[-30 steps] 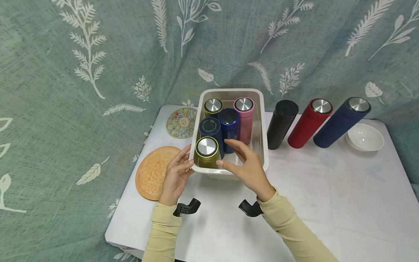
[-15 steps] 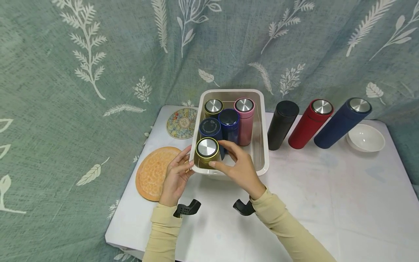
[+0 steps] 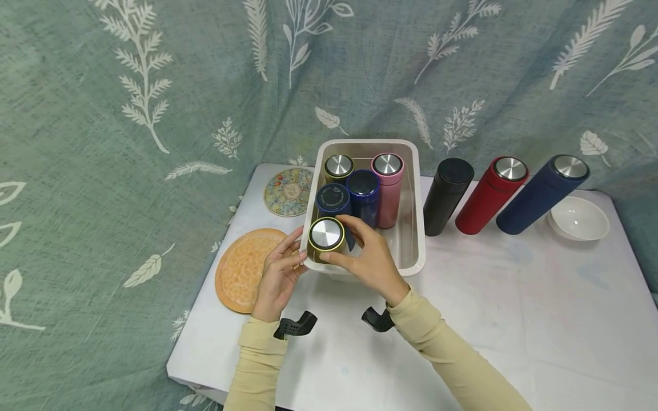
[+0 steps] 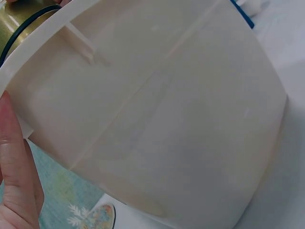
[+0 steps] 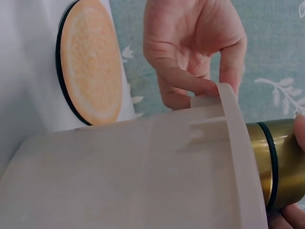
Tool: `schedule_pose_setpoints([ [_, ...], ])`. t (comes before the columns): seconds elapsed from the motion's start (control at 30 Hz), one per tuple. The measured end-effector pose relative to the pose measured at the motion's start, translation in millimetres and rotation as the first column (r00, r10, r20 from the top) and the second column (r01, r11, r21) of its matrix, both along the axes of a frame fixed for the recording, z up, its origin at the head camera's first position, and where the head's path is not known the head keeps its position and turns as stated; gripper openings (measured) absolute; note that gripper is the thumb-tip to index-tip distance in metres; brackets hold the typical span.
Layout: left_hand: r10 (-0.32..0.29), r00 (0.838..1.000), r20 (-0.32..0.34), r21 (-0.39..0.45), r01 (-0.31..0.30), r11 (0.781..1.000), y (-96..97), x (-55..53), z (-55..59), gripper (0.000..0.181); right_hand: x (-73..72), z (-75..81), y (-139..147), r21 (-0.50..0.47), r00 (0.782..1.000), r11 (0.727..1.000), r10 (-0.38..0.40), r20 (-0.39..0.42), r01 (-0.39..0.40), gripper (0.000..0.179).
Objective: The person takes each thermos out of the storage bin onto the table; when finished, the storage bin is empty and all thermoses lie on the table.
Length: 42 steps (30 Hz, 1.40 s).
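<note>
A white plastic bin (image 3: 418,228) stands on the table with several thermos bottles upright inside. My left hand (image 3: 276,282) grips the bin's rim at its front left corner, thumb on the rim, as the right wrist view also shows. With thumb and fingers round its top, my right hand (image 3: 374,260) holds a gold thermos (image 3: 327,234) in that same corner. The lid end of the gold thermos (image 5: 286,164) stands above the rim in the right wrist view. Behind it are a dark blue thermos (image 3: 333,197), a shiny blue one (image 3: 363,188), a pink one (image 3: 389,197) and another gold one (image 3: 339,165).
Right of the bin stand a black thermos (image 3: 447,197), a red one (image 3: 490,197) and a navy one (image 3: 542,194). A white bowl (image 3: 578,220) is at the far right. An orange round mat (image 3: 244,271) and a patterned round mat (image 3: 288,193) lie to the left.
My right hand has moved left from beside the gold thermos and its fingers have closed round the top. The left hand has stayed at the bin's rim.
</note>
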<state>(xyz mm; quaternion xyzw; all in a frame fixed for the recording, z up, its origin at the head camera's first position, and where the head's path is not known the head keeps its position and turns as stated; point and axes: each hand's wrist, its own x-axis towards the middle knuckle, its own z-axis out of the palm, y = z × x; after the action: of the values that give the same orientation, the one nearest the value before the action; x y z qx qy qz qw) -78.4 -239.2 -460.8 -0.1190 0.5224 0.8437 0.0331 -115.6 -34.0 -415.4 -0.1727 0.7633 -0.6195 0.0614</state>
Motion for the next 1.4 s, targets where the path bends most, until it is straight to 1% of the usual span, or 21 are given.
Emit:
schedule_pose_setpoints([
  [0.23,0.012,1.000,-0.005,0.000,-0.012,1.000,0.1,-0.4,0.2,0.056,-0.5,-0.1,-6.3,0.011,1.000,1.000,0.025,-0.008,-0.025,0.077],
  [0.4,0.011,1.000,-0.001,0.001,-0.011,1.000,-0.1,-0.2,0.0,0.056,-0.3,0.2,-9.1,0.036,1.000,0.999,0.022,-0.007,-0.022,0.079],
  [0.63,0.018,1.000,-0.002,0.001,-0.018,1.000,0.2,-0.5,0.2,0.055,-0.6,1.9,-11.9,0.052,0.999,0.998,0.040,-0.010,-0.039,0.081],
  [0.87,0.013,1.000,0.003,-0.008,-0.013,1.000,-0.1,0.3,0.4,0.056,0.0,1.6,-12.4,0.091,1.000,0.995,0.030,-0.009,-0.029,0.083],
  [1.2,0.009,1.000,0.000,-0.007,-0.009,1.000,0.6,0.6,0.8,0.056,-0.9,0.0,-8.9,0.091,0.998,0.995,0.053,-0.021,-0.051,0.083],
  [1.3,0.010,1.000,0.002,-0.006,-0.010,1.000,0.6,0.7,0.9,0.057,-1.0,-0.5,-7.7,0.082,0.999,0.996,0.048,-0.024,-0.046,0.081],
  [1.4,0.006,1.000,0.003,-0.008,-0.006,1.000,0.4,0.7,1.1,0.057,-0.9,-1.6,-6.0,0.060,1.000,0.998,0.027,-0.013,-0.026,0.079],
])
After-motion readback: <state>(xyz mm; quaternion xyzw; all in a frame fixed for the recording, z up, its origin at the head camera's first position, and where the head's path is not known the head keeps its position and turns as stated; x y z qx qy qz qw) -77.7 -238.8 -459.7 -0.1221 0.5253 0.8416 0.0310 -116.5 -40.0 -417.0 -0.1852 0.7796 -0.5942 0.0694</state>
